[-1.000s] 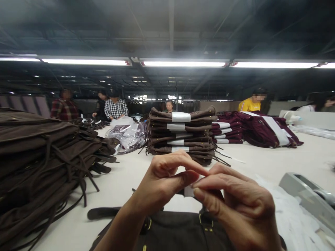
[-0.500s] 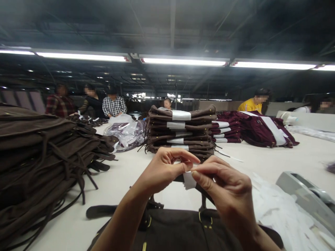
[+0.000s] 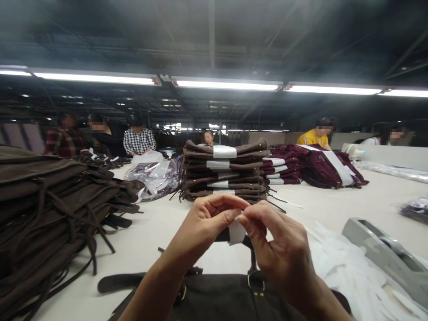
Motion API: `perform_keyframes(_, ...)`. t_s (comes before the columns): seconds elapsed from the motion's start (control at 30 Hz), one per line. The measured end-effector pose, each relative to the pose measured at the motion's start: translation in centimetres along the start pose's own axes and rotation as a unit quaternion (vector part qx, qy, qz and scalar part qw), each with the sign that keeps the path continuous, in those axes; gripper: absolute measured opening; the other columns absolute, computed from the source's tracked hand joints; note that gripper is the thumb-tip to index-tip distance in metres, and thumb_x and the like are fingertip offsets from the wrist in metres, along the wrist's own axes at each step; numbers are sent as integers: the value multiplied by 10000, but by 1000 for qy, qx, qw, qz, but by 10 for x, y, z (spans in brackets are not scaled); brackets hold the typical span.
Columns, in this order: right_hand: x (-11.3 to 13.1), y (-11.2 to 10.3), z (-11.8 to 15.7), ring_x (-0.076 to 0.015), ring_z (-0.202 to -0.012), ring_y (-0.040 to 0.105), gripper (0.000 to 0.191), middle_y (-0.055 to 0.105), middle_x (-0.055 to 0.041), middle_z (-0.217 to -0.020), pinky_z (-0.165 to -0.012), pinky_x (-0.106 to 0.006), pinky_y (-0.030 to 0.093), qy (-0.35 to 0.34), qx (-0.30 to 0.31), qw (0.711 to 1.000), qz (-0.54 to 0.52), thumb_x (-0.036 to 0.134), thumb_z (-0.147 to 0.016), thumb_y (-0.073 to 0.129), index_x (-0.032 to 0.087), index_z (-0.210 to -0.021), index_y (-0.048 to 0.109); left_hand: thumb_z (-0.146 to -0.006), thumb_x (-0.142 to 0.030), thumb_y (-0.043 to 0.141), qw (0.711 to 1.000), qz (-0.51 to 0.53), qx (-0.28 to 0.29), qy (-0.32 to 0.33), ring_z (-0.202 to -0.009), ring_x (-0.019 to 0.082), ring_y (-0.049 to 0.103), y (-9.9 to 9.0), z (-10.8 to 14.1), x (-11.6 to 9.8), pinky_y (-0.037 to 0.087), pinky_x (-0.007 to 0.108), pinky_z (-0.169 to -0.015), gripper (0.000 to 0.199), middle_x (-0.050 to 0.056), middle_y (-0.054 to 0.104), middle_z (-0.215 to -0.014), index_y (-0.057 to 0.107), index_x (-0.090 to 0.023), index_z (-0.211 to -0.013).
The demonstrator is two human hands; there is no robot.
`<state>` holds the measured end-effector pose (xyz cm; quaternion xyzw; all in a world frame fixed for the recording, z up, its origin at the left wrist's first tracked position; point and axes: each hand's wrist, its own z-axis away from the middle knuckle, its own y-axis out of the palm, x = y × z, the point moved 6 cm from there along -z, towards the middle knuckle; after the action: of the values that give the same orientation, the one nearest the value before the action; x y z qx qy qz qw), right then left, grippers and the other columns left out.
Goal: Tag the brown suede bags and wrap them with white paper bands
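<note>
Both of my hands meet in front of me, above a dark brown bag [image 3: 217, 294] with gold-coloured metal rings. My left hand [image 3: 209, 218] is closed in a pinch at a white strip [image 3: 236, 232]. My right hand [image 3: 279, 234] pinches the same strip from the other side, its fingertips touching those of the left. The strip hangs below the fingertips, against the bag's raised dark handle [image 3: 252, 258]. Its upper edge is hidden by my fingers.
Brown bags [image 3: 43, 214] are piled at the left. Another brown stack with white bands [image 3: 224, 152] stands ahead, beside maroon bags [image 3: 329, 167]. Loose white strips [image 3: 354, 276] and a grey tape dispenser [image 3: 384, 254] lie at the right. Several people work beyond the table [image 3: 160, 223].
The whole view has shifted slightly, so most things sit a little further left and lower. My fingertips have drawn closer together on the white strip.
</note>
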<state>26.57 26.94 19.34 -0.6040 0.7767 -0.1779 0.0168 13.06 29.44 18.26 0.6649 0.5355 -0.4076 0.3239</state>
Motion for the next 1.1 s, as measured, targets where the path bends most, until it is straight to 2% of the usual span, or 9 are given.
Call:
perform_keyframes(0.17,12,5,7,-126,-681,531,163,582,-23,-769,-629,-254,442,-59,-40,997,-32,30,-867,548,178,-923,588,-762,-237,697,997,-52,25,-41,-707,139,579,-5,-1,1,453,218,-632,147,49,674,-791,728,-127,-856)
perform_keyframes(0.3,2,-7,5,-115,-684,522,115,554,-4,-768,-627,-240,437,17,-90,995,-49,70,-876,575,185,-878,579,-747,-164,650,990,-140,-10,-24,-769,155,597,-11,-9,10,453,232,-690,112,48,685,-811,729,-129,-817)
perform_keyframes(0.43,-17,-22,4,-105,-683,526,93,563,-7,-821,-597,-225,436,78,-151,985,-32,162,-900,597,184,-811,582,-796,-159,596,989,-143,25,-7,-823,173,611,-2,-11,14,464,261,-750,151,51,684,-846,728,-135,-865)
perform_keyframes(0.5,-23,-21,3,-96,-638,540,74,594,-8,-833,-569,-221,448,102,-141,983,-57,199,-912,592,184,-840,595,-853,-201,577,988,-147,37,36,-923,189,607,4,-8,5,463,273,-820,178,59,682,-954,724,-151,-939)
perform_keyframes(0.6,-29,-17,3,-87,-518,526,87,597,28,-663,-497,-207,446,154,-122,972,-127,244,-936,568,187,-873,586,-908,-297,561,982,-156,76,69,-946,188,608,14,-1,-4,461,279,-853,224,52,680,-1018,700,-183,-1042)
perform_keyframes(0.7,-31,-19,2,-89,-484,522,119,587,40,-587,-477,-200,451,178,-141,957,-181,265,-943,559,182,-859,562,-887,-332,607,974,-197,73,83,-853,176,618,19,0,-3,468,263,-789,211,55,690,-906,725,-162,-934)
perform_keyframes(0.83,-30,-24,2,-86,-497,530,122,584,35,-592,-479,-194,448,162,-174,956,-171,247,-938,566,173,-842,563,-886,-322,610,961,-242,72,110,-838,178,615,20,-5,4,467,261,-776,239,71,687,-812,747,-144,-802)
perform_keyframes(0.93,-28,-23,7,-82,-493,532,113,580,36,-604,-475,-195,445,155,-187,959,-146,243,-933,575,172,-845,577,-878,-308,622,961,-234,124,82,-824,170,610,20,-6,9,460,250,-756,229,63,688,-815,743,-143,-773)
perform_keyframes(1.1,-25,-19,11,-77,-482,528,89,580,44,-600,-479,-196,442,154,-184,962,-133,238,-930,582,175,-869,589,-886,-342,606,952,-236,195,-10,-643,104,491,18,-2,17,367,210,-580,245,4,591,-693,747,-150,-825)
